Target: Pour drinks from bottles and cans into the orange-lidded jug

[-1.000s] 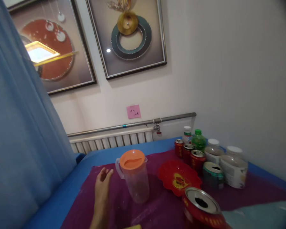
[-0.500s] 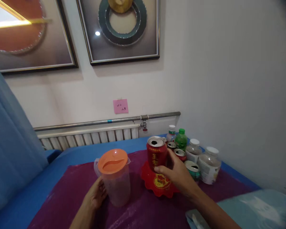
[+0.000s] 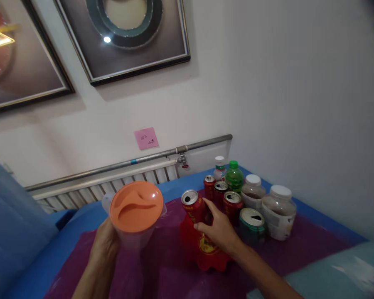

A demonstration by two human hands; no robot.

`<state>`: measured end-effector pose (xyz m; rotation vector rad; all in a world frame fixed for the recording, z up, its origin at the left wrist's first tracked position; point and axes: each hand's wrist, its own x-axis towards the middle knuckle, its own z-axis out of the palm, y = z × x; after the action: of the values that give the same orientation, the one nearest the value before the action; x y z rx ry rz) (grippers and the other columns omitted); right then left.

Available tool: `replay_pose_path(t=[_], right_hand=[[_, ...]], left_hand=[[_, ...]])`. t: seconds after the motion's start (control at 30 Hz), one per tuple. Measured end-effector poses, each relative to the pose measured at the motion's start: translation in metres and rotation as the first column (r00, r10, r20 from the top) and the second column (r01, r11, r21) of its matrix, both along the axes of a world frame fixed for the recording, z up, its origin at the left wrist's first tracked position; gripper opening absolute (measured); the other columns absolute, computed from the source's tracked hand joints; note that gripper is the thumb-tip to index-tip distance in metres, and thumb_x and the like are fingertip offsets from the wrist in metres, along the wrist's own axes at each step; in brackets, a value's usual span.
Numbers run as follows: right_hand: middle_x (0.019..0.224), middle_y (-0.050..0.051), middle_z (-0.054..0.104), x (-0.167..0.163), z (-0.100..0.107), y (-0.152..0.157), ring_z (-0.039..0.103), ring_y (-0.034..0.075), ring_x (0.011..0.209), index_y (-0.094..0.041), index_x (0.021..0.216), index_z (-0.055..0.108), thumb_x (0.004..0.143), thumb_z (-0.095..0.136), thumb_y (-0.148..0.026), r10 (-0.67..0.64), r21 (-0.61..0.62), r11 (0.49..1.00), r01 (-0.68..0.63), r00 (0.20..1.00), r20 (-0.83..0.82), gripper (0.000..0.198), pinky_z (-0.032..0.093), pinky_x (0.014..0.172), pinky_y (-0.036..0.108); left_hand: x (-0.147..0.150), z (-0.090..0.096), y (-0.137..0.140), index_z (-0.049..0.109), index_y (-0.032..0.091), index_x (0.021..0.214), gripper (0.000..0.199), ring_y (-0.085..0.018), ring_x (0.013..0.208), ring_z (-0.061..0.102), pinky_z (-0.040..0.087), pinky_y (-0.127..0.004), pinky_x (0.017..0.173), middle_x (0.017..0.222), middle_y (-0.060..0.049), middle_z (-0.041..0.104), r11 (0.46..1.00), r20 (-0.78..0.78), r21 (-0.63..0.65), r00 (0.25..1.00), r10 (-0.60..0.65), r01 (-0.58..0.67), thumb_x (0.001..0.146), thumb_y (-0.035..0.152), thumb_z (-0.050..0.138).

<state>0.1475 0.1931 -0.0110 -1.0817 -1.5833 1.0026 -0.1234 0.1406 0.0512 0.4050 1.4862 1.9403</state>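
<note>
A clear plastic pitcher with an orange lid is at the centre left. My left hand is closed at its handle side, with the fingertips hidden behind it. The pitcher seems raised off the purple cover, its lid turned towards me. My right hand grips an opened red drink can between thumb and fingers. That can leans slightly over a red scalloped plate with a yellow emblem.
Right of the plate stand several red cans, a green can, a green bottle, a small white-capped bottle and two white-lidded jars. A purple sheet lies over blue cloth. Behind are a radiator and wall.
My left hand has closed on the pitcher, which has come up and tilted towards me. The red can has moved slightly left and lower in view and leans. The view has turned and tilted.
</note>
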Motion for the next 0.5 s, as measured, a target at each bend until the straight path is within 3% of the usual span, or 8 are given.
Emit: replay_pose_path(t=[0.1,0.2,0.33,0.5], right_hand=[[0.122,0.010,0.065,0.002,-0.001,0.000,0.061,0.029,0.110,-0.016,0.131,0.051,0.060,0.066,-0.022,-0.009,0.013,1.000,0.009,1.000,0.002,0.073,0.046,0.099,0.043],[0.120,0.009,0.066,0.005,-0.004,0.000,0.061,0.028,0.109,-0.017,0.129,0.053,0.058,0.066,-0.020,-0.021,0.023,1.000,0.021,1.000,-0.005,0.071,0.046,0.097,0.041],[0.119,0.008,0.066,0.008,-0.007,0.003,0.062,0.026,0.107,-0.018,0.127,0.054,0.058,0.064,-0.017,-0.028,0.004,1.000,0.028,0.999,-0.041,0.070,0.047,0.094,0.038],[0.109,0.006,0.069,0.005,-0.016,0.009,0.064,0.024,0.097,-0.017,0.127,0.053,0.057,0.065,-0.016,0.040,-0.085,0.995,-0.046,0.997,-0.070,0.071,0.051,0.085,0.035]], left_hand=[[0.021,0.015,0.023,0.067,0.014,0.086,0.021,-0.018,0.071,0.065,0.057,-0.031,0.072,0.074,-0.003,0.069,0.996,-0.010,0.045,0.997,0.073,-0.072,0.066,0.018,0.072],[0.044,0.014,0.040,0.066,0.015,0.087,0.020,-0.015,0.070,0.062,0.055,-0.028,0.071,0.077,-0.001,0.068,0.990,-0.043,0.090,0.992,0.116,-0.112,0.068,0.022,0.070],[0.061,-0.010,0.053,0.065,0.016,0.090,0.022,-0.016,0.072,0.062,0.054,-0.031,0.073,0.078,-0.001,0.066,0.990,-0.095,0.095,0.989,0.118,-0.109,0.073,0.030,0.066],[0.047,-0.041,0.056,0.065,0.016,0.091,0.030,-0.018,0.070,0.061,0.053,-0.035,0.070,0.078,-0.002,0.064,0.996,-0.223,0.042,0.971,0.089,-0.081,0.075,0.041,0.062]])
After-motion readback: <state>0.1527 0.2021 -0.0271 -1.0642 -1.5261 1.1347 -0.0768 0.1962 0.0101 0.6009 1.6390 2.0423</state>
